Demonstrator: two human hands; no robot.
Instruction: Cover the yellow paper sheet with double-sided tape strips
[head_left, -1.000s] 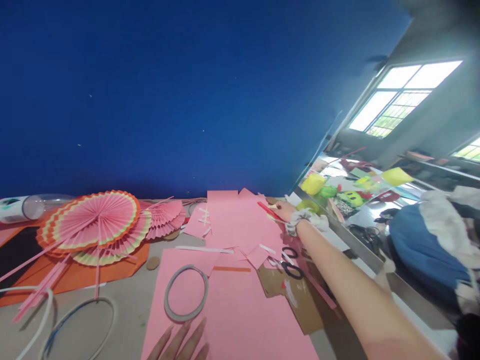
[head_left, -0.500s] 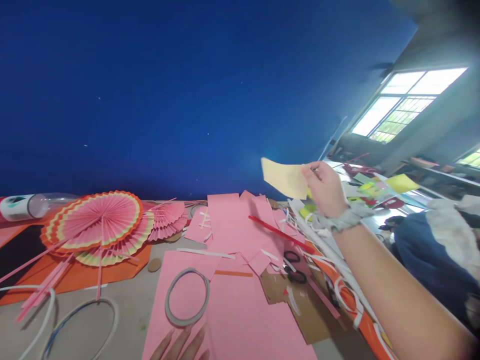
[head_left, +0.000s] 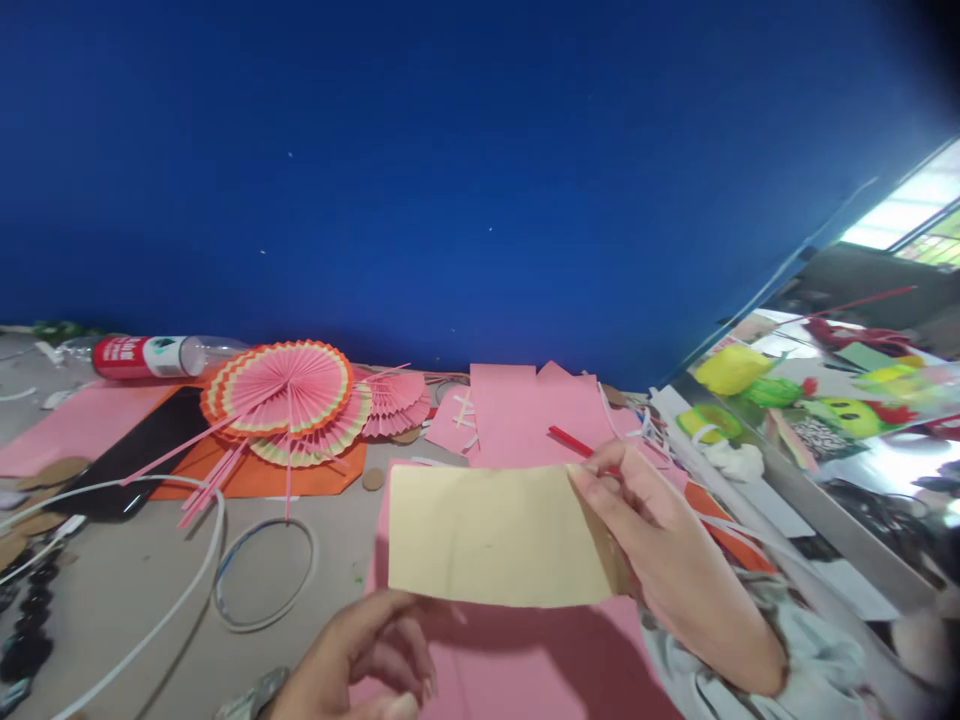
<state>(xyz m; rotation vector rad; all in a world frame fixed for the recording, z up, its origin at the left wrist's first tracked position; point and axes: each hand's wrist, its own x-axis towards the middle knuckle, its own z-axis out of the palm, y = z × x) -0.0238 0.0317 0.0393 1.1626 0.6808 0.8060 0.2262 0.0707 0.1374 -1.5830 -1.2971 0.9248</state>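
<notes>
A pale yellow rectangular sheet of paper (head_left: 487, 530) hangs above the pink paper (head_left: 480, 660), slightly bowed. My right hand (head_left: 645, 520) pinches its right end between thumb and fingers. Close to the sheet's lower left edge is my left hand (head_left: 367, 650), its fingers loosely bent and apart, with nothing seen in it. The index finger reaches toward the sheet's bottom edge; whether it touches I cannot tell. A red pencil-like stick (head_left: 574, 440) pokes out behind my right hand.
Folded pink and orange paper fans (head_left: 289, 385) lie at left on orange paper. Around them are a plastic bottle (head_left: 142, 356), a black phone (head_left: 142, 470), a white cable (head_left: 165, 640) and a ring (head_left: 266, 575). A blue panel (head_left: 450, 180) rises behind. Clutter fills a box at right.
My right hand has brought the yellow paper down and left, over the pink paper. My left hand has risen from the pink paper. The view has turned left; the grey ring is now hidden.
</notes>
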